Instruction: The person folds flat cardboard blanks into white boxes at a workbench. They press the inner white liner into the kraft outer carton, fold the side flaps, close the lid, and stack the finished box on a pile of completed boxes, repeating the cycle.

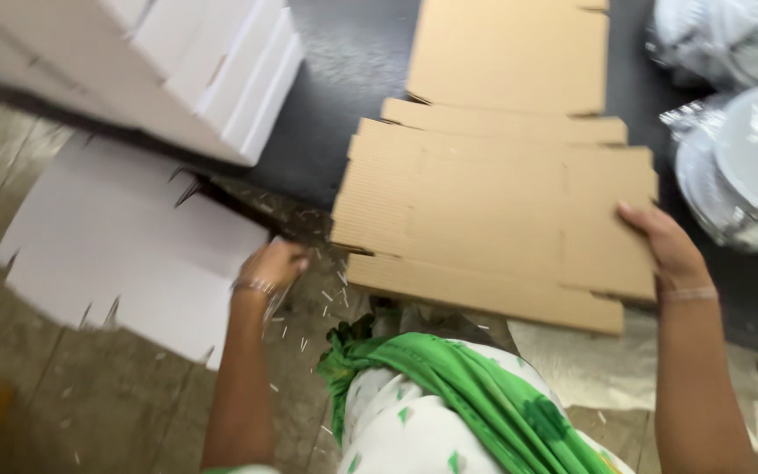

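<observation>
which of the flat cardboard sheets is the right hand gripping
The nearer brown cardboard blank, the one with flaps along its edges; the right hand grips its right edge. The second brown sheet lies farther back, and the white blanks sit by the left hand.

Premises appear to be a small packaging or box-assembly workshop. A black worktable (344, 79) serves as the reference point. On it lie flat brown corrugated cardboard blanks (493, 211), die-cut with flaps and slots. At its left end stands a stack of white folded cartons (195, 70). Below that end, unfolded white box blanks (116, 254) lie on a worn concrete floor (89, 395) strewn with small scraps. At the table's right end sit plastic-wrapped stacks of white plates (747, 167).
</observation>
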